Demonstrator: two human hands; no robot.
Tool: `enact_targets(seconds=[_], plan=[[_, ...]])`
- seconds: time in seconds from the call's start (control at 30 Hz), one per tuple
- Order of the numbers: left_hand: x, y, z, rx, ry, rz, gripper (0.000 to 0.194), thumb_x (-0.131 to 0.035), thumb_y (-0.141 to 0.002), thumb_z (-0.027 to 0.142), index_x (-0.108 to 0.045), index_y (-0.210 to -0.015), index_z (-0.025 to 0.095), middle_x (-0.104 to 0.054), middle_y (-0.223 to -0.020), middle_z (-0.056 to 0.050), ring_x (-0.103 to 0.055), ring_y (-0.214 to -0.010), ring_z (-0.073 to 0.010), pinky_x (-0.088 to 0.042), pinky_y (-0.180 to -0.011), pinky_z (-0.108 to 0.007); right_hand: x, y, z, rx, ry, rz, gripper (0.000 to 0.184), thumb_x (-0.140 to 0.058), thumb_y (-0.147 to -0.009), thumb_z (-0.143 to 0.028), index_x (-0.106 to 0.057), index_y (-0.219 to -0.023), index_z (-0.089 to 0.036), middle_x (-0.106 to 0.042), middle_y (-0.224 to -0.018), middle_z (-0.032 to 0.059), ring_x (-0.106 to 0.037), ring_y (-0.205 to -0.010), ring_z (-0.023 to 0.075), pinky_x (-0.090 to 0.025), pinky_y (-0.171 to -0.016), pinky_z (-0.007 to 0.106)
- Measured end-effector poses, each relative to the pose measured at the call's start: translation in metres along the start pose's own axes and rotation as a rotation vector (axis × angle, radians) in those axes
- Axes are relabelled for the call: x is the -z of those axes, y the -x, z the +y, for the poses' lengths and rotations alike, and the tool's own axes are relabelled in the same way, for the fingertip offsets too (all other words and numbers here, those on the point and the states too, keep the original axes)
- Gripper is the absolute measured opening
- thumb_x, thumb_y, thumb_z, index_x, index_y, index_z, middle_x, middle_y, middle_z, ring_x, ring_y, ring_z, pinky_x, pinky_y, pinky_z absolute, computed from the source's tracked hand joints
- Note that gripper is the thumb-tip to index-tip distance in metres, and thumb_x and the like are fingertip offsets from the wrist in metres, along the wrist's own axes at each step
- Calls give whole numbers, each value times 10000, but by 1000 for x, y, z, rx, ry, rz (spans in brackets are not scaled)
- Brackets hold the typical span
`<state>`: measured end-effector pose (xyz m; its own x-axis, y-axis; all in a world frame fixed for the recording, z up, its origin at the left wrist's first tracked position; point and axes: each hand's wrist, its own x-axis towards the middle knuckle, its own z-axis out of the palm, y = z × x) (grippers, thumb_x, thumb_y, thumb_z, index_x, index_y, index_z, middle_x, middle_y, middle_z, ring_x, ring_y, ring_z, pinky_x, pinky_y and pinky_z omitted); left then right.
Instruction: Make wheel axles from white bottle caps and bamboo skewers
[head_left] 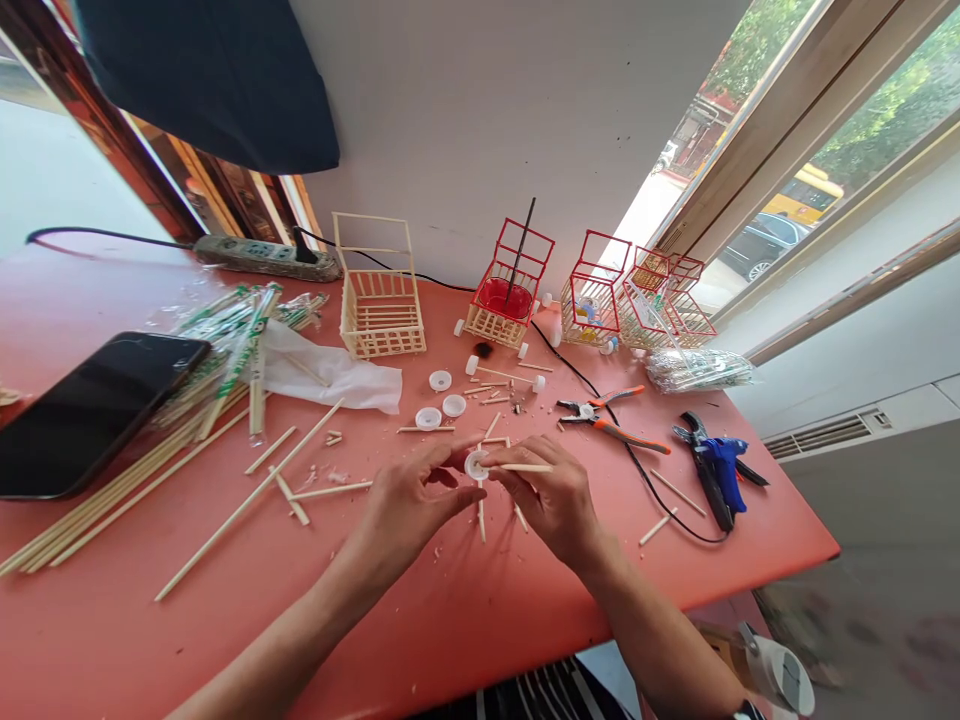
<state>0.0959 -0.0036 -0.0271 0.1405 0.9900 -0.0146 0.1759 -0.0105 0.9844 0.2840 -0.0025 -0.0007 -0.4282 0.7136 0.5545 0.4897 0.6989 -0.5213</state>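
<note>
My left hand [409, 505] grips a white bottle cap [472, 465] at its edge between thumb and fingers, its hollow side facing me. In my right hand [559, 505] is a short wooden stick [529, 468], with one end at the cap; whether it touches the inside is too small to tell. Under my hands, a few thin stick pieces [482, 525] lie on the table. Just beyond are three loose white caps, one of them the nearest cap [428, 418]. A stick axle [504, 375] with a cap wheel on each end lies farther back.
Stick-built carts, including a plain cart [382, 310] and a red-topped cart [504, 300], line the wall. Pliers [600, 412], a blue glue gun [726, 470] and its black cord lie right. Long sticks [142, 475], wrapped chopsticks [240, 350] and a phone [97, 410] cover the left.
</note>
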Motion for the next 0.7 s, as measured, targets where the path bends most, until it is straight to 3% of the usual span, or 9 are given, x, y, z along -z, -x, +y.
enact_targets(seconds=[0.23,0.47,0.6,0.7], plan=[[1,1,-5,37,30,-15,320,-756,-751,348,-790,-1047,233,-803,-992,-29,-706,-868,-225,-557,-785,-320,-3,-1,1,23,-17,-5,143,-560,-1014,-209,-702,-1005,-216,-788,-951,31,-690,-854,159,-487,-771,284],[1,1,-6,8,-2,-28,276,-739,-769,330,-793,-1025,242,-802,-946,-11,-696,-806,-207,-550,-764,-311,-2,0,2,15,45,-75,156,-550,-1023,-253,-699,-1056,-222,-773,-918,36,-678,-835,169,-459,-768,294],[9,-2,-8,-75,-89,62,265,-709,-811,310,-778,-1062,259,-786,-1006,-3,-678,-805,-187,-528,-793,-307,6,0,4,-102,55,-131,281,-569,-1008,-286,-618,-1270,-196,-733,-918,47,-660,-820,169,-475,-802,288],[18,-5,-6,-119,-172,149,270,-713,-808,302,-774,-1067,255,-780,-962,-2,-681,-796,-185,-520,-810,-310,13,-2,5,-287,-56,-70,228,-543,-1002,-279,-662,-1175,-189,-706,-879,37,-636,-766,143,-475,-726,252]])
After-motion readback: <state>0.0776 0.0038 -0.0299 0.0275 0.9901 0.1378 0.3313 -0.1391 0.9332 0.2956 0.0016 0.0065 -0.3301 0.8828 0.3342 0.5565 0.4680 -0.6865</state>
